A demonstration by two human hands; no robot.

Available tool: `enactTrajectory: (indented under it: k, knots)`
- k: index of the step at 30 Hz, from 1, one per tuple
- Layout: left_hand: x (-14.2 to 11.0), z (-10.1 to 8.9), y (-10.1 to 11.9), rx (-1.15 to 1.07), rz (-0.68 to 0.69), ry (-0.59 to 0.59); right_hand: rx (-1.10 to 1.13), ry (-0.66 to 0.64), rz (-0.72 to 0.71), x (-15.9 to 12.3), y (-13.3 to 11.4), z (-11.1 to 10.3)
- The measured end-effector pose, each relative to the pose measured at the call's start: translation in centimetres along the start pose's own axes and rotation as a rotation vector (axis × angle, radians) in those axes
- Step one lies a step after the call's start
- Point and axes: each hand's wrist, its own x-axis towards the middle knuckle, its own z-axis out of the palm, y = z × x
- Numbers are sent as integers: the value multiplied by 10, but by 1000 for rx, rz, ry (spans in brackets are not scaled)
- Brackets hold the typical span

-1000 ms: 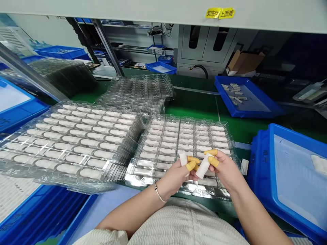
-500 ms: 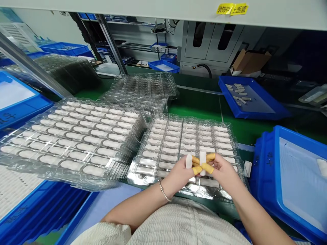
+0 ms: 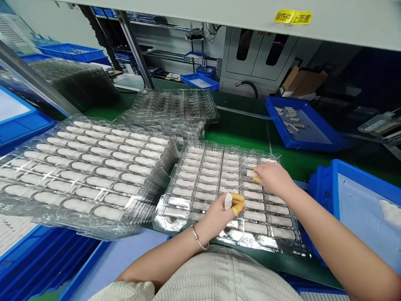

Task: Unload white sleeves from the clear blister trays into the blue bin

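Observation:
A clear blister tray (image 3: 175,213) full of small white oblong parts lies on the green bench in front of me. My left hand (image 3: 221,215), with yellow finger cots, is closed on one white part (image 3: 228,201) above the tray's near rows. My right hand (image 3: 272,177) reaches further in, its cot-covered fingertips pinching a white part (image 3: 250,173) at a pocket in the tray's middle rows. A silver bracelet circles my left wrist.
A stack of filled clear trays (image 3: 84,167) sits to the left, and empty clear trays (image 3: 172,108) lie behind. Blue bins stand at right (image 3: 360,200), far right (image 3: 300,125) with a few white parts, and left (image 3: 21,121). Shelving and a cabinet stand beyond.
My hands have separated. The right hand moved forward from beside the left hand to the tray's middle rows with its white part. The left hand stayed low, holding its part.

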Motion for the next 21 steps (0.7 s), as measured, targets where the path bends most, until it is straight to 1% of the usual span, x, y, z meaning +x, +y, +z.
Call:
enactTrajectory:
  k: [2, 5, 7, 9, 10, 11, 14, 15, 16, 18, 20, 21]
  knots:
    - [0, 0, 0, 5, -1, 1, -11, -18, -29, 6, -5, 9]
    - [1, -2, 1, 14, 0, -5, 0, -37, -34, 10, -10, 20]
    - [1, -3, 2, 20, -5, -4, 24, -41, -20, 9, -10, 20]
    - [2, -5, 5, 31, -21, -19, 53, -24, 1, 0, -12, 13]
    - [2, -5, 6, 41, -36, -39, 123, 3, 21, -6, -16, 9]
    - [2, -6, 8, 59, -55, -63, 246, 40, 48, -15, -22, 3]
    - [2, -4, 10, 173, -112, -99, 780, 133, 115, -43, -54, -9]
    - [1, -2, 10, 241, -125, -93, 890, 135, 117, -52, -66, -10]
    - [1, -1, 10, 326, -123, -83, 937, 134, 118, -59, -77, -10]
    - [-1, 2, 9, 504, -60, -74, 967, 143, 140, -69, -92, -6]
    - [-4, 4, 8, 603, 49, -84, 1052, 159, 212, -73, -95, 2]
    - [-5, 5, 8, 604, 95, -88, 1139, 157, 255, -75, -93, 7]
